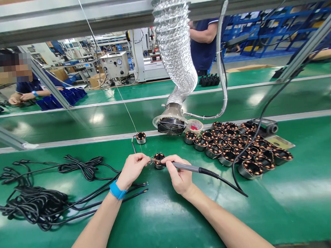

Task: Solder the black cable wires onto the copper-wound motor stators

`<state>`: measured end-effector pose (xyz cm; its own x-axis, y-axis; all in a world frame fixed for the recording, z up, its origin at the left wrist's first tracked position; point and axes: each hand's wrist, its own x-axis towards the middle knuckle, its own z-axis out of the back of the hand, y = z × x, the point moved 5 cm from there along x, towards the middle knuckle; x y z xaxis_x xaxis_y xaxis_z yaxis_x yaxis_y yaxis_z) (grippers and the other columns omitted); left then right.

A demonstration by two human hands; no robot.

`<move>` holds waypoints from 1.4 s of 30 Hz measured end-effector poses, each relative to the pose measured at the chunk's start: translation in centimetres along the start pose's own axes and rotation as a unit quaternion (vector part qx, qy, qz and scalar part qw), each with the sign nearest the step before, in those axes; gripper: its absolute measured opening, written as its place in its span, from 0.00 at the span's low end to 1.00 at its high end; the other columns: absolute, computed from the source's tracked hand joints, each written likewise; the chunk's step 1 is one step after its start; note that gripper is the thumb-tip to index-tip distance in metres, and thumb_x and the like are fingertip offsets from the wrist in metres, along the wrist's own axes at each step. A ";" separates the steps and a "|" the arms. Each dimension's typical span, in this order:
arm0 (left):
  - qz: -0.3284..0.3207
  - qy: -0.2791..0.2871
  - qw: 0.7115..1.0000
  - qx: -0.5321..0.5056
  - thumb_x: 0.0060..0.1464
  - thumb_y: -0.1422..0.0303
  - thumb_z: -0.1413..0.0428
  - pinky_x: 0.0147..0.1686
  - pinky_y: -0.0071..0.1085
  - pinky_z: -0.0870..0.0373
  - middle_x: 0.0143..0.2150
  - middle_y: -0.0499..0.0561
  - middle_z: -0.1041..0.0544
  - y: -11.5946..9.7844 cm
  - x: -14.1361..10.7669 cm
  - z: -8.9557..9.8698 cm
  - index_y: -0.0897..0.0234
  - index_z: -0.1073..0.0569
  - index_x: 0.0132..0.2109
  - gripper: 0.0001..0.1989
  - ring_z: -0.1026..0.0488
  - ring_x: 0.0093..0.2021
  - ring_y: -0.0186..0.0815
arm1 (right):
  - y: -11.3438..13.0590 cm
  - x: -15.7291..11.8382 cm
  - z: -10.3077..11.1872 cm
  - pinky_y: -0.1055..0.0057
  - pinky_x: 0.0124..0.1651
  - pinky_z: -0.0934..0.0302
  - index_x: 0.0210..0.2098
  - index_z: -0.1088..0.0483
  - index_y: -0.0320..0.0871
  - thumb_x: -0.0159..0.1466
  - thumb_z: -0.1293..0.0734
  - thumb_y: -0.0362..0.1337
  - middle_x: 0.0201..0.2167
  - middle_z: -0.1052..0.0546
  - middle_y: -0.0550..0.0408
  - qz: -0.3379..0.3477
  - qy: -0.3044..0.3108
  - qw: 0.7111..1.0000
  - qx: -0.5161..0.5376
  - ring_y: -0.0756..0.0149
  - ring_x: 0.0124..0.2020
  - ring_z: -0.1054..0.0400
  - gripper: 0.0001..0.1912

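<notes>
A small ring-shaped motor stator (159, 162) with copper windings stands on the green bench between my hands. My left hand (133, 167), with a blue band at the wrist, pinches a thin wire (151, 160) at the stator's left side. In my right hand (180, 174) is a grey soldering iron (188, 167), its tip end against or very near the stator's right rim. Exact contact at the tip is too small to make out. A second stator (141, 138) with a lead attached sits just behind.
Coiled black cables (36, 204) spread over the left, with stripped ends near my left wrist. Several stators (232, 145) cluster at right. A fume extractor hood (171, 119) hangs ahead, beside a small tub (195, 125). The iron's cord crosses at right. Other people work beyond.
</notes>
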<state>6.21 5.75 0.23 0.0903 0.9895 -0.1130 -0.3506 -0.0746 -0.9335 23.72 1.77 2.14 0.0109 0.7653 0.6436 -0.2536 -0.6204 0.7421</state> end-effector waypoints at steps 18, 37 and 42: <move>0.002 -0.001 1.000 -0.002 0.50 0.57 0.44 0.21 0.26 0.52 0.21 0.44 0.35 -0.1 0.0 0.0 0.67 0.27 0.26 0.16 0.45 0.21 0.27 | 0.1 0.0 0.0 0.68 0.33 0.35 0.33 0.27 0.45 0.67 0.40 0.36 0.28 0.22 0.55 0.000 -0.003 1.000 -0.001 0.64 0.29 0.27 0.11; -0.001 0.010 1.000 0.005 0.51 0.56 0.44 0.22 0.26 0.52 0.21 0.44 0.36 0.1 0.0 -0.2 0.67 0.29 0.26 0.17 0.46 0.20 0.27 | 0.1 -0.2 0.3 0.70 0.33 0.36 0.34 0.27 0.44 0.66 0.39 0.33 0.28 0.23 0.57 0.017 -0.035 0.999 0.010 0.67 0.28 0.29 0.10; -0.003 0.011 1.000 0.005 0.51 0.56 0.44 0.21 0.26 0.52 0.21 0.44 0.36 0.0 0.0 -0.3 0.67 0.29 0.26 0.17 0.46 0.21 0.27 | 0.0 -0.3 0.3 0.70 0.34 0.36 0.34 0.27 0.45 0.66 0.39 0.33 0.28 0.23 0.57 0.016 -0.030 0.999 0.007 0.67 0.28 0.29 0.09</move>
<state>6.48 5.75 0.09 0.1130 0.9870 -0.1147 -0.3584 -0.0671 -0.9312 23.98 1.48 2.02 0.0612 0.7332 0.6772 -0.2407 -0.6476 0.7230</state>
